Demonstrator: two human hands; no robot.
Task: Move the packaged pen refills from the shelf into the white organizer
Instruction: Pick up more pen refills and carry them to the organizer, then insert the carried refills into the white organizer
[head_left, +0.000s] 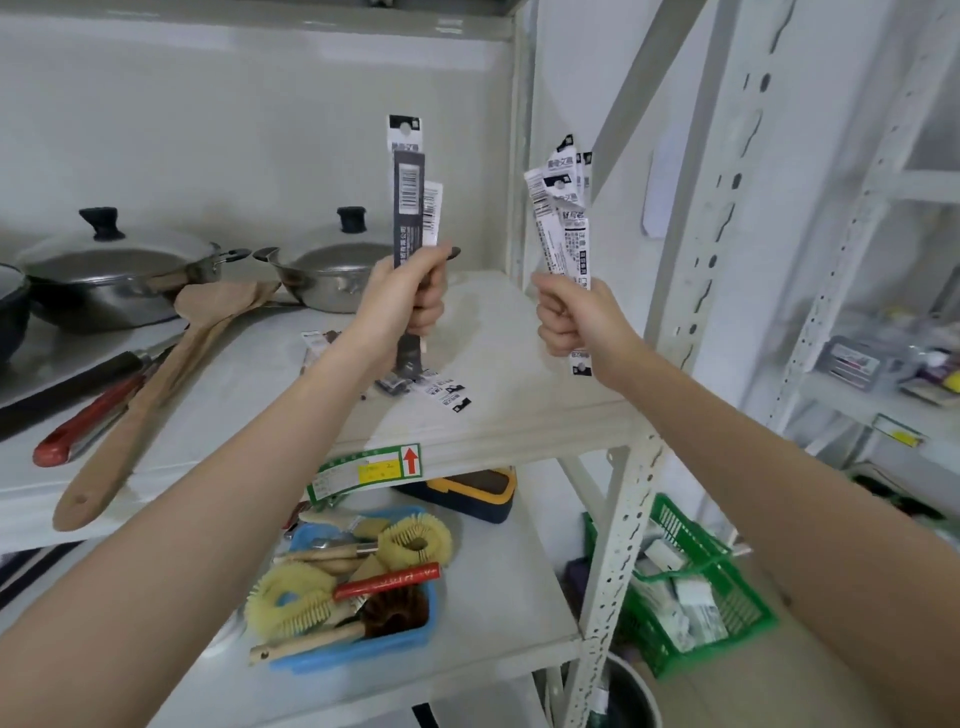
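Above the shelf (493, 364), both hands hold packaged pen refills upright. Left hand (410, 296) is clenched round a dark pack and white packs (410, 202); right hand (571, 317) grips a fanned bundle of white packs (561, 218). More refill packs (436, 389) lie flat on the shelf board beneath the left hand. Blue tray (415, 636) on the lower shelf contains brushes (291, 597). Green basket (727, 571), right of the shelf post, contains white packets. Two lidded pots (119, 275) stand at the back.

lidded pans (119, 270), wooden spatula (156, 395), brushes (353, 577)
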